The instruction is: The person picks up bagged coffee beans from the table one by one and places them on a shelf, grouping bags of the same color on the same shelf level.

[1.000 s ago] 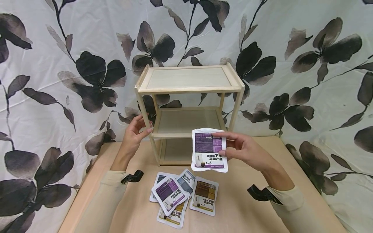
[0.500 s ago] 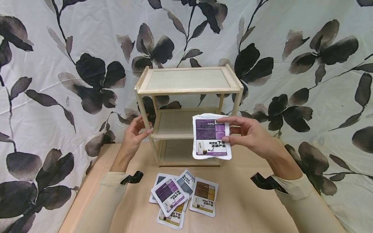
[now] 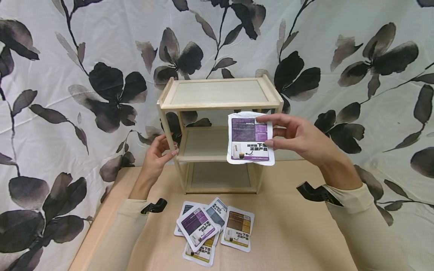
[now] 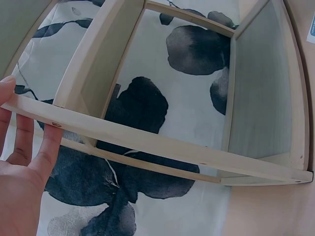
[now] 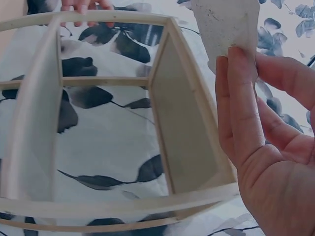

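A three-tier wooden shelf rack (image 3: 220, 105) stands upright on the table against the fabric backdrop. My left hand (image 3: 154, 162) grips its left front post near the middle shelf, with the thumb on one side and fingers on the other in the left wrist view. My right hand (image 3: 301, 139) pinches a purple-and-white coffee sachet (image 3: 251, 139) by its right edge. Held upright with the printed face towards me, the sachet is raised in front of the rack's right side and overlaps the middle shelf. Its pale back (image 5: 226, 29) shows in the right wrist view.
Several more sachets lie on the table before the rack: a purple one (image 3: 197, 227) on top of an overlapping pile, and a brown one (image 3: 238, 229) beside it. Flower-patterned fabric (image 3: 383, 94) hangs close behind the rack. The table (image 3: 288, 233) spreads out in front.
My right hand has lifted the sachet up and slightly right, from low before the rack to the level of the upper opening. My left hand has kept its grip on the post.
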`<state>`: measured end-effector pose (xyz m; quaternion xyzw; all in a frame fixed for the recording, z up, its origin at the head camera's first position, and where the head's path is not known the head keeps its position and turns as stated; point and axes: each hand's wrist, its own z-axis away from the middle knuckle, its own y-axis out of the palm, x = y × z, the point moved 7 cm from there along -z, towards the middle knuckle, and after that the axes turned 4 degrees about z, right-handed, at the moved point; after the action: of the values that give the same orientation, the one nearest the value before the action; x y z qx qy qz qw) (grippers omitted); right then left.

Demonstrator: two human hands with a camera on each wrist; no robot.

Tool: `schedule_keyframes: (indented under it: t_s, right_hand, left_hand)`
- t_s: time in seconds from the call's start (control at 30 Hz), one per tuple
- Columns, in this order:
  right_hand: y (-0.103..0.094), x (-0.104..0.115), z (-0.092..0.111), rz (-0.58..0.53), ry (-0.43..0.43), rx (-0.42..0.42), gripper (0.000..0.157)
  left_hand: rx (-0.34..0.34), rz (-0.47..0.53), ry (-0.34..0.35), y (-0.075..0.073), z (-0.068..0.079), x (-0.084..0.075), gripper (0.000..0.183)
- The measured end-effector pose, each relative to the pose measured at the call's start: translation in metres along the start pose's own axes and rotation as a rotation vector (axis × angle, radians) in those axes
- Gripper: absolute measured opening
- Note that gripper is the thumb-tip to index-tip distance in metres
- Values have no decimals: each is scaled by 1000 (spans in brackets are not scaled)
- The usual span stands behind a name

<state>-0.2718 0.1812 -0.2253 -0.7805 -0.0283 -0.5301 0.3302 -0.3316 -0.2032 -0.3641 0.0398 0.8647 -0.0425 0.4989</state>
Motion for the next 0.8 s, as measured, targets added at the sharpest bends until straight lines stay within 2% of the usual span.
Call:
schedule_keyframes:
  t_s: [0.13, 0.33, 0.53, 0.8]
  right_hand:
    - [-11, 8, -5, -25, -31, 16, 59]
    - [-28, 18, -18, -123, -96, 34, 59]
    - [-43, 24, -29, -129, -132, -5, 59]
    - [-55, 33, -43, -184, -209, 25, 58]
  left_hand:
    - [-3, 7, 4, 0, -1, 0, 58]
    - [-3, 2, 9, 0, -1, 0, 58]
    - [-2, 5, 3, 0, -1, -1, 58]
    - [-1, 10, 1, 1, 1, -1, 58]
